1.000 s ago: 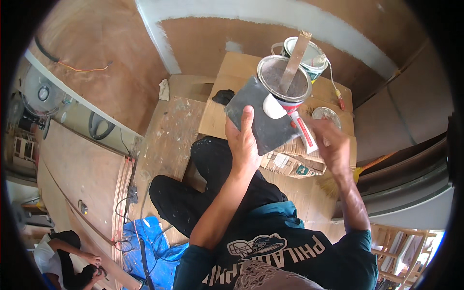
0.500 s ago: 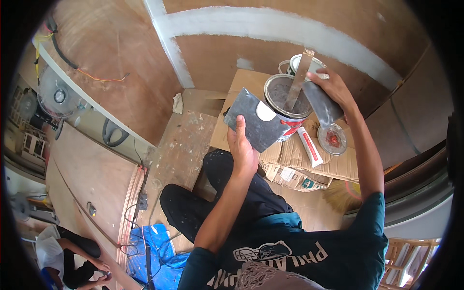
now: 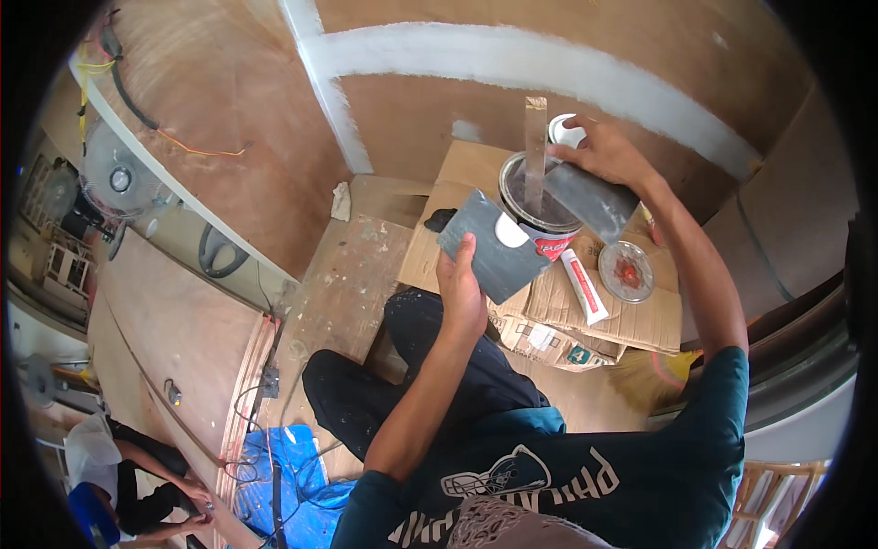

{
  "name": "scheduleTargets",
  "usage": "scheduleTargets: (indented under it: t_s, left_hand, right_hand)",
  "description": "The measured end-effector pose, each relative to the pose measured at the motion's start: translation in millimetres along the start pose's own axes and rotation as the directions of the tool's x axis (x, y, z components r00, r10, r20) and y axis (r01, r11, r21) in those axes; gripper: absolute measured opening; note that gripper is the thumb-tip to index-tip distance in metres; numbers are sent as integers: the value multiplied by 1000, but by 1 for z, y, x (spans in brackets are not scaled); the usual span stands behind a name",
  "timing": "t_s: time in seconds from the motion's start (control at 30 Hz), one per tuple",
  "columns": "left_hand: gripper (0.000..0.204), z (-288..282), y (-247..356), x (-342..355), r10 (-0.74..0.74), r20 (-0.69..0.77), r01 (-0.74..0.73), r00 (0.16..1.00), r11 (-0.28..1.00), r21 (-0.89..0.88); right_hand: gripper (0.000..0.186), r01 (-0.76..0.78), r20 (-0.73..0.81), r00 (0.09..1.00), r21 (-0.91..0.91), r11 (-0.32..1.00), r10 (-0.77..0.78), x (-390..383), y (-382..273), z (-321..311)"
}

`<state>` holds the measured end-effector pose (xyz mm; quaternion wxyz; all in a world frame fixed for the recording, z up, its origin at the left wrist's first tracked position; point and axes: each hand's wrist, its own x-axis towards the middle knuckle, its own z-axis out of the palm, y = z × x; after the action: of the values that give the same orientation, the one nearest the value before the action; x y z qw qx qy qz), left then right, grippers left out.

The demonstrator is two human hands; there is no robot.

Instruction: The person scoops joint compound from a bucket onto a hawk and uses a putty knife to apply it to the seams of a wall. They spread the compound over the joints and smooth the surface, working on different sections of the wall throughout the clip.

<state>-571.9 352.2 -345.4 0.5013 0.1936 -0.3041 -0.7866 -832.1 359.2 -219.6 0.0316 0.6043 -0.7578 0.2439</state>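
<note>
- Brown cardboard (image 3: 462, 174), creased, its near edge buckled, carries the things.
- 1 can (image 3: 554, 245) stands upright towards the back.
- 1 pail (image 3: 567, 134), white-topped, is behind the can, its base hidden.
- 1 tube (image 3: 583, 288), white and red, lies slanted near the can.
- 1 round lid (image 3: 614, 283), red-smeared, lies flat right of the tube.
- 1 black bundle (image 3: 440, 220) sits at the left edge.

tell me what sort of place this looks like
Likely a workshop or an interior being fitted out: brown wood panels carry a pale painted-looking band, an open can stands on cardboard, and large boards lie stacked at the left.
</note>
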Motion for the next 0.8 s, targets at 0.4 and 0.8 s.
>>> scheduleTargets:
  t_s: [0.4, 0.8]
  left_hand:
    - [32, -33, -4, -2, 16, -90, -18, 996, 1000, -15]
    - [31, 6, -6, 12, 2, 93, -5, 996, 999, 31]
  right_hand:
    - [47, 351, 119, 931, -33, 936, -345, 1, -7, 34]
    - [49, -27, -22, 999, 30, 999, 28, -11, -33, -81]
